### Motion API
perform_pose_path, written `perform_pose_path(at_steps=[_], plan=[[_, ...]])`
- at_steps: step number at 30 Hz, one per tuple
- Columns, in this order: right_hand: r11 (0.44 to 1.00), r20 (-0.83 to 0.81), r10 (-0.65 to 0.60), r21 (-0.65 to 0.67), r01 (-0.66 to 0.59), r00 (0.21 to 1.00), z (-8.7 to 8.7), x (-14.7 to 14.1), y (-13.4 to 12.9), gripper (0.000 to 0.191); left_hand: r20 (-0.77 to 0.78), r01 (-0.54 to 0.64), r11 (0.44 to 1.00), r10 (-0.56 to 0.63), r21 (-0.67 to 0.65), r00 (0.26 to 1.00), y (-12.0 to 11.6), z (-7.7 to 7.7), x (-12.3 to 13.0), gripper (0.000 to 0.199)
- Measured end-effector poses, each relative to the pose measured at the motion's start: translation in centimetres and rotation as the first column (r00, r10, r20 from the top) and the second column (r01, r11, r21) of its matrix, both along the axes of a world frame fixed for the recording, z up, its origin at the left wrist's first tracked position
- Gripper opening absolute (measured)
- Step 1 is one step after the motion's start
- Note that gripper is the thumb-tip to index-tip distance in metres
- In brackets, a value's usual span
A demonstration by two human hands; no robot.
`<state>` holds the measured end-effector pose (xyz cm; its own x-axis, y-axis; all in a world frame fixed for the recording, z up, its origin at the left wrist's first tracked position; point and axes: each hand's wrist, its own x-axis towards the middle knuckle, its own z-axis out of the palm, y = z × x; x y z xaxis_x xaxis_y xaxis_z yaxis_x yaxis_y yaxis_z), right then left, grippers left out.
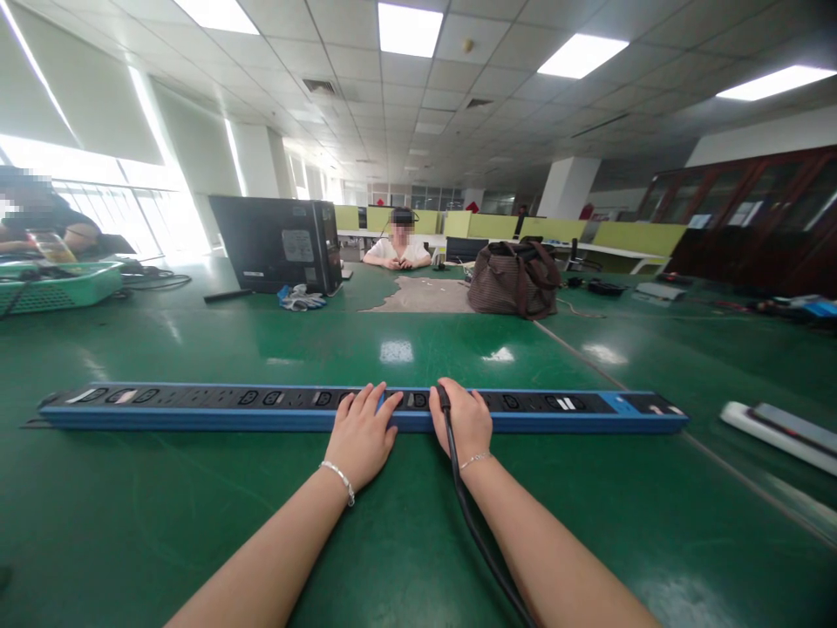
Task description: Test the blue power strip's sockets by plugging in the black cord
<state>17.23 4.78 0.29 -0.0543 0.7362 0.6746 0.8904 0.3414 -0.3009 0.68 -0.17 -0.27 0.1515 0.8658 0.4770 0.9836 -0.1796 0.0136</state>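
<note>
A long blue and black power strip [196, 420] with a row of sockets lies across the green table. My left hand [363, 432] rests on the strip near its middle, fingers apart, holding nothing. Just right of it, my right hand [466, 423] grips the plug end of a black cable [466, 506] at the strip's top face. The cable runs down between my forearms to the bottom edge. Whether the plug sits in a socket is hidden by the fingers.
Beyond the strip, the green table [314, 336] holds a black computer case [268, 244], gloves [301, 298], a brown bag [513, 279] and a green basket [65, 292]. A white device [778, 436] lies at the right. One person [398, 249] sits opposite, another [49, 222] at far left.
</note>
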Motion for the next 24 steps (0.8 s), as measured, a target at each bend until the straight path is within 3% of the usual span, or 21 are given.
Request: perform_pose_path(at_steps=[15,20,24], plan=[[1.000,0.130,0.019,0.016,-0.021,0.991,0.6,1.0,0.0,0.024,-0.014,0.007,1.000,-0.007,0.008,1.000,0.0,0.0,-0.1,0.047],[0.998,0.108,-0.004,0.055,-0.002,0.994,0.3,1.2,0.4,0.023,-0.018,0.003,1.000,-0.003,-0.003,1.000,-0.1,0.2,0.0,0.046],[0.995,0.144,0.050,0.078,-0.062,0.988,0.1,1.3,0.3,0.024,-0.017,-0.002,1.000,0.002,-0.009,1.000,-0.2,0.2,0.0,0.047]])
